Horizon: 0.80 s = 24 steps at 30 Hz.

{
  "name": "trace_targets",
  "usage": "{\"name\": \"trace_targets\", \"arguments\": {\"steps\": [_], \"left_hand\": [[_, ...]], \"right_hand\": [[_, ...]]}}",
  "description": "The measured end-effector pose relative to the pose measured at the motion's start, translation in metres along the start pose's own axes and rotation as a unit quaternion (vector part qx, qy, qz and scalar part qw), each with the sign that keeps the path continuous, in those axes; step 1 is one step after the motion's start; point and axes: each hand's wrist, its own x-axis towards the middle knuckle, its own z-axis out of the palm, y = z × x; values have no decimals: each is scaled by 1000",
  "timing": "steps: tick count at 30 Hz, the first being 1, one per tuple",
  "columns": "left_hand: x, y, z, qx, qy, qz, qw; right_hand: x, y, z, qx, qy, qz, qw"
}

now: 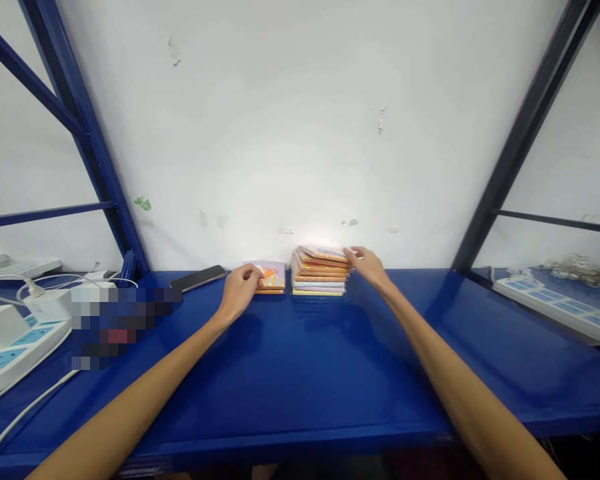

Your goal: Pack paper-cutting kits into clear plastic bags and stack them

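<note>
My left hand rests at the left edge of a low pile of booklets, its fingers curled over the edge of the top one. That top cover is pale pink with an orange cartoon figure. To the right stands a taller, slightly uneven stack of thin books with orange and white edges. My right hand reaches its top right corner, with fingertips on the upper books. Both piles sit on a glossy blue steel shelf, close to the white wall.
A black smartphone lies left of the booklets. White power strips with blue panels sit at the left and right, with a charger and white cables at the left. A pixelated patch hides part of the shelf. Blue steel uprights frame both sides.
</note>
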Motion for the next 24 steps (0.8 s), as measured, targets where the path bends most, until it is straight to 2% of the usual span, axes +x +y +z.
{"name": "trace_targets", "arguments": {"steps": [4,8,12,17,21,24], "left_hand": [[6,-7,-7,160,18,24,987],[7,-18,-4,263,-15,3,965],[4,-27,-1,320,-86,-15,943],[3,-28,-5,381,-115,12,917],[-3,-16,-7,431,-123,20,894],[-20,2,-2,471,-116,16,874]], "right_hand": [[-5,18,5,-35,-28,-43,998],[-11,21,2,-65,-48,-83,993],[-15,21,13,-99,2,-106,989],[-20,21,20,-110,63,-128,984],[-27,10,13,-111,153,-145,971],[-37,-4,9,-122,160,-179,963]]}}
